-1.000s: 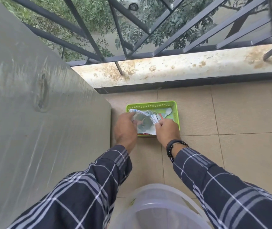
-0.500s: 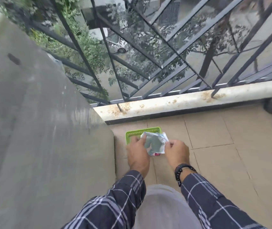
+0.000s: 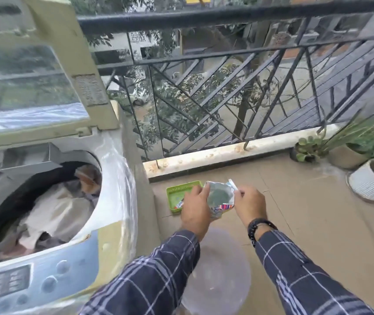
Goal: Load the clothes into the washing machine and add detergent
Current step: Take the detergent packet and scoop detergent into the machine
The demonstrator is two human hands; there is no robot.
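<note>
A crumpled silvery detergent packet [image 3: 220,198] is held between both hands above the tiled floor. My left hand [image 3: 195,209] grips its left side and bottom. My right hand [image 3: 248,204] pinches its upper right corner. To the left stands the top-loading washing machine [image 3: 111,178] with its lid [image 3: 33,71] raised. Clothes [image 3: 51,212], pale and dark pieces, fill the drum. A green plastic tray [image 3: 177,189] lies on the floor just beyond my left hand, with another small packet in it.
A translucent plastic tub [image 3: 218,276] stands on the floor below my forearms. Potted plants [image 3: 350,146] and a white pot [image 3: 372,180] sit at the right by the black balcony railing [image 3: 227,64]. A low ledge [image 3: 227,153] runs under the railing.
Both hands lifted the packet out of the green tray and higher above the floor. My view swung up and left, bringing the open washing machine and its clothes into sight.
</note>
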